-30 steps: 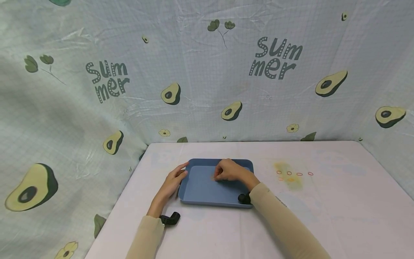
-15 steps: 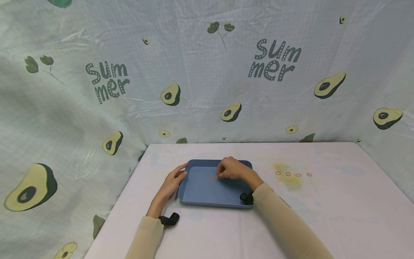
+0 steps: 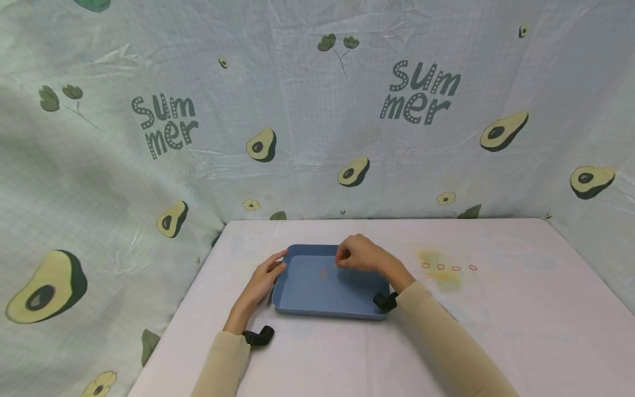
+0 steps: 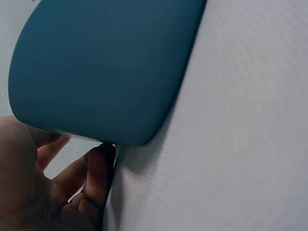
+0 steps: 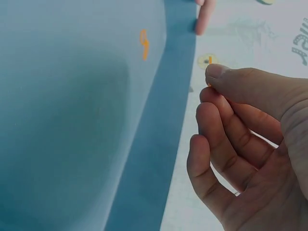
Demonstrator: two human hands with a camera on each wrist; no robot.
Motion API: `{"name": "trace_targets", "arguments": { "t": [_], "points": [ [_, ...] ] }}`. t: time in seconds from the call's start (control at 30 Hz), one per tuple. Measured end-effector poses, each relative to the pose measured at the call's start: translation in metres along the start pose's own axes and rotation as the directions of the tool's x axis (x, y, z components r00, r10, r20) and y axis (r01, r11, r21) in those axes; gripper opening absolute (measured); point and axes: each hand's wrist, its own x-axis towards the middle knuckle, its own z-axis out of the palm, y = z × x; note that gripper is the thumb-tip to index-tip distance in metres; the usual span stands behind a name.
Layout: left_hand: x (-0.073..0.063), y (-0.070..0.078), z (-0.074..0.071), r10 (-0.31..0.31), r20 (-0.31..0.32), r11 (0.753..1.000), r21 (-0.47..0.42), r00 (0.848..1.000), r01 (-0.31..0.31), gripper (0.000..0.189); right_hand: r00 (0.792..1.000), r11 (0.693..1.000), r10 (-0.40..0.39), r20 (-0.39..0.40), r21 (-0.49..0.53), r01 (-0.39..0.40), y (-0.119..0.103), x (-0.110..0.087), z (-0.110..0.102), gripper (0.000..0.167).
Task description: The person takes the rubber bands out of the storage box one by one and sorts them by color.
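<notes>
A shallow blue tray [image 3: 317, 300] lies on the table. My left hand [image 3: 262, 281] holds its left edge, with fingers against the rim in the left wrist view. Above the tray's far right part is my right hand [image 3: 366, 255]. Between its thumb and forefinger it pinches a thin orange rubber band [image 5: 210, 59], of which only a short end shows in the right wrist view. On the tray floor lie small orange rubber bands [image 5: 144, 44], close together; how many cannot be told.
Right of the tray, several red ring-shaped bands [image 3: 441, 267] form a row on the tablecloth [image 3: 521, 331]. Orange rings [image 3: 444, 277] lie just in front of them, over a yellow-green printed patch. A patterned curtain [image 3: 307, 110] hangs behind the table.
My right hand has risen off the tray floor and moved right, away from the orange bands left lying there. The left hand keeps its place on the tray edge.
</notes>
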Motion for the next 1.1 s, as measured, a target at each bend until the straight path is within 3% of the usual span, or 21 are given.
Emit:
{"name": "trace_targets", "arguments": {
  "t": [0.67, 1.1],
  "points": [
    [-0.003, -0.001, -0.001, -0.006, -0.01, 1.0, -0.013, 1.0, 0.006, 0.05, 0.994, 0.999, -0.043, -0.098, -0.034, 0.04, -0.002, -0.032, -0.018, 0.007],
    [-0.001, 0.0, -0.001, -0.003, -0.003, 1.0, -0.008, 1.0, 0.003, 0.05, 0.99, 1.0, 0.008, -0.138, -0.019, -0.01, 0.003, -0.054, -0.032, 0.004]
  ]
}}
